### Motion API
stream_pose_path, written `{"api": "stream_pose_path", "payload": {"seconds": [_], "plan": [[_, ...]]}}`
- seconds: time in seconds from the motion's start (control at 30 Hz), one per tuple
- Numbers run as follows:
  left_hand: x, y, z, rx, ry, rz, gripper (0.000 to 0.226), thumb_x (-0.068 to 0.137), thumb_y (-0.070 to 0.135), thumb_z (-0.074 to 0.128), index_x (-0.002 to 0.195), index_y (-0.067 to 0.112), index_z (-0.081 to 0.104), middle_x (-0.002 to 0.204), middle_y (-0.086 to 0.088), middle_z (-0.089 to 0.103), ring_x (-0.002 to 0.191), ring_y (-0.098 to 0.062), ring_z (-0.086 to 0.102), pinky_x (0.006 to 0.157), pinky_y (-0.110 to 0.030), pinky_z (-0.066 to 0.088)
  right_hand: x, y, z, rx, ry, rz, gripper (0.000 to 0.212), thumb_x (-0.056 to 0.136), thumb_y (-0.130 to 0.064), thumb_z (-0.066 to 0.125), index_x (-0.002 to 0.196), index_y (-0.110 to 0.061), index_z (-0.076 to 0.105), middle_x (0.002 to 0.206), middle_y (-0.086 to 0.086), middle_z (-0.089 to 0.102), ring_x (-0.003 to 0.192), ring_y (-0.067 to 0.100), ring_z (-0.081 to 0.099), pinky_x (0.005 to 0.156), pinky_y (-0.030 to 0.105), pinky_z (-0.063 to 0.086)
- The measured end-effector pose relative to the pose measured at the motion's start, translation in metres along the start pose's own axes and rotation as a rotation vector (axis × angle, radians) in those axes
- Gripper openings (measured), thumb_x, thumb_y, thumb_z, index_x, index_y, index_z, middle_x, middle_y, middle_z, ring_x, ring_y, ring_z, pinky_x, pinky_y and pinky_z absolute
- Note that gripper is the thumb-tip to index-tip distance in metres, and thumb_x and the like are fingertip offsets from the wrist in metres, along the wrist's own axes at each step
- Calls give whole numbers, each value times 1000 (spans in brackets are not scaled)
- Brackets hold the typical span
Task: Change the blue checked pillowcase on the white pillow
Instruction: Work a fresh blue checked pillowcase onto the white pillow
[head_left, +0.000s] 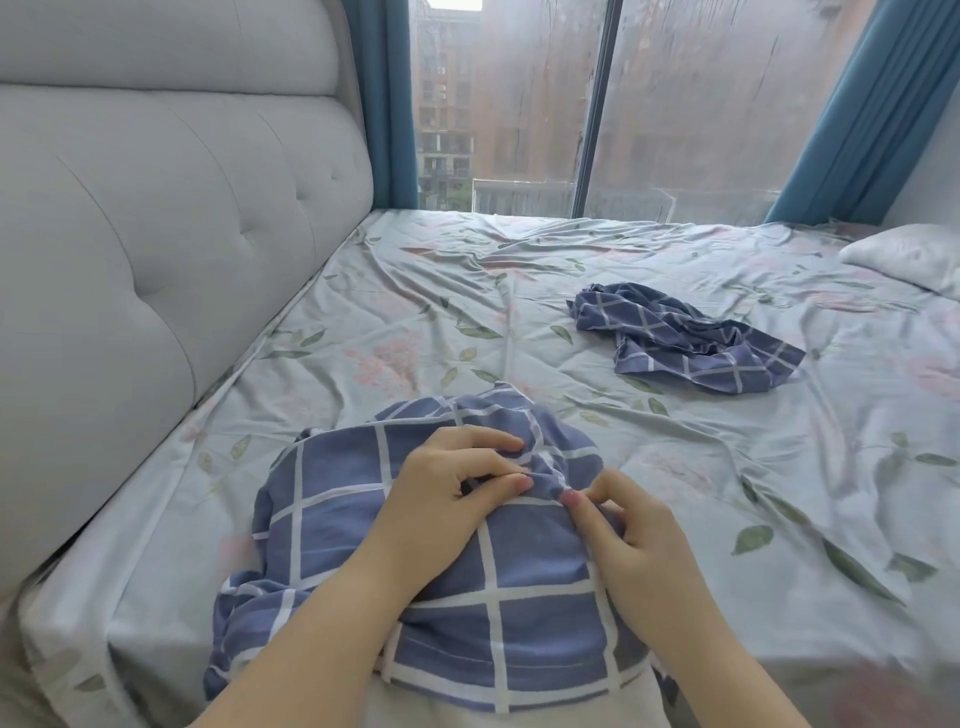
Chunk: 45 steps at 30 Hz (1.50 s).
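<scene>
— Which step is in hand?
— The blue checked pillowcase (519, 623), lower centre, is judged half fitted over the white pillow (457, 714). A bunched corner is pinched between the curled fingertips of the left hand (447, 488) and right hand (623, 525).
— What is called for next?
— Probably the corner is seated, then the fabric drawn down.

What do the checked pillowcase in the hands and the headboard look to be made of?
The pillowcase looks like thin woven cloth, likely cotton or a blend, with a matte finish. It bunches into fine folds where the left hand and right hand pinch it. The headboard looks padded, covered in pale grey matte fabric or perhaps faux leather. Stitched seams and tufted dimples show.
</scene>
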<state>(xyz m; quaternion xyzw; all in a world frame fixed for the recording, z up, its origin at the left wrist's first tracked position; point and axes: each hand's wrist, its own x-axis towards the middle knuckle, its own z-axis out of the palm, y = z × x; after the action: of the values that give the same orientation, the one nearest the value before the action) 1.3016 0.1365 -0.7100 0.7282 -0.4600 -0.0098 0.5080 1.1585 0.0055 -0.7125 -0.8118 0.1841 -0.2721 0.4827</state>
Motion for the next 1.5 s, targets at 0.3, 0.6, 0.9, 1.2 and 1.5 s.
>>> {"api": "stream_pose_path", "payload": {"seconds": [0.3,0.6,0.9,1.2,1.5], "plan": [[-27,26,-6,1,39,60,14,89,32,68,96,28,80,103,24,71,111,-3,60,92,-17,47,20,-6,2,467,5,465,19,100,-32,52,101,-25,69,97,-1,75,87,13,72,74,29,53],[-29,33,-1,27,85,22,22,93,39,57,89,25,73,87,18,68,88,-8,63,76,-22,49,15,-11,13,568,211,494,38,102,-37,49,102,-2,63,95,22,72,88,36,70,82,52,56],[-20,28,-7,128,227,-78,36,71,63,67,82,33,52,85,17,53,87,-7,53,76,-16,41,-7,-26,33,745,42,473,25,90,-18,64,102,0,52,84,27,67,73,34,62,58,37,54],[-9,18,-12,23,170,-202,22,88,35,69,74,20,61,74,17,66,75,-5,61,68,-16,42,7,-25,33,1009,183,444,26,100,-16,48,110,1,65,106,25,71,92,34,71,86,48,57],[-12,18,-6,54,204,16,19,91,40,54,78,26,53,81,11,54,83,-13,52,78,-26,42,12,-22,41,1003,349,488,26,104,-20,44,110,-1,61,117,27,66,108,43,64,99,57,48]]}}
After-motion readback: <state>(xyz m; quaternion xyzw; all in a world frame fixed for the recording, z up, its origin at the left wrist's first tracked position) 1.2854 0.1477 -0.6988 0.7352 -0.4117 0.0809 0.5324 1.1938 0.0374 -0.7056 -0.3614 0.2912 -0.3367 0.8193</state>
